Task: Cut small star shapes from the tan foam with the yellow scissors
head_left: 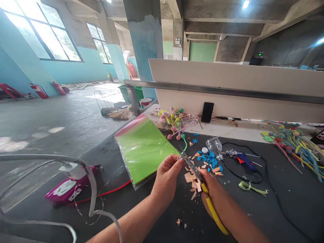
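Note:
My right hand (212,192) is shut on a pair of yellow-handled scissors (193,168), with the steel blades pointing up and left toward my left fingertips. My left hand (165,177) pinches the end of a thin green stem (185,145), though its fingers hide the exact grip. Peach foam scraps (191,179) and blue foam scraps (209,159) lie on the dark table (172,216) beneath both hands. A stack of green sheets in clear plastic (143,148) lies just left of my left hand.
A cut plastic bottle top (214,147), a blue hot glue gun (244,161) and a pile of pipe-cleaner flowers (291,146) lie to the right. A magenta power strip (68,185) and grey cable (89,184) are on the left. A phone (207,112) stands behind.

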Demonstrator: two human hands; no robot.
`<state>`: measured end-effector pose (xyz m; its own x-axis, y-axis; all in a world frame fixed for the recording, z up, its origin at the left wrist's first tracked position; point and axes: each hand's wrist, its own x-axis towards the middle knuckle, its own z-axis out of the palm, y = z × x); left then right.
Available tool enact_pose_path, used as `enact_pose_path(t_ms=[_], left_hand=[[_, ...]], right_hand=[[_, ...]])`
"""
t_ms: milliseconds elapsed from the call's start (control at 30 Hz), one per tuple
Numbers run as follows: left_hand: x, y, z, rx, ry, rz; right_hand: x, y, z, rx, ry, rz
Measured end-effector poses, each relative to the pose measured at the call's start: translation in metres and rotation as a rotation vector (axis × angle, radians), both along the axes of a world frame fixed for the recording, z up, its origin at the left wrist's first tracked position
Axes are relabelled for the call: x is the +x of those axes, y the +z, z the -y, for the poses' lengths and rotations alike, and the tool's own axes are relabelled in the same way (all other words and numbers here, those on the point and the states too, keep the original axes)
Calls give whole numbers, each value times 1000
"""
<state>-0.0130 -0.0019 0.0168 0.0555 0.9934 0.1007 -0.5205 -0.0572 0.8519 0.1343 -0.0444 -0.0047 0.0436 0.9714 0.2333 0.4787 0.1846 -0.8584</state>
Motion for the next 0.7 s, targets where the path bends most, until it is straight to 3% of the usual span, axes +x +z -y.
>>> enact_pose_path(t_ms=[100,233,533,700], left_hand=[[-1,0,0,-3,0,3],[0,-2,-1,2,-18,1],[2,-3,2,-17,-30,34],[4,-3,3,-62,-14,40]], right_hand=[[2,10,4,52,47,154],[4,19,5,-11,46,248],[6,9,6,-60,68,384],[2,13,7,-97,63,341]])
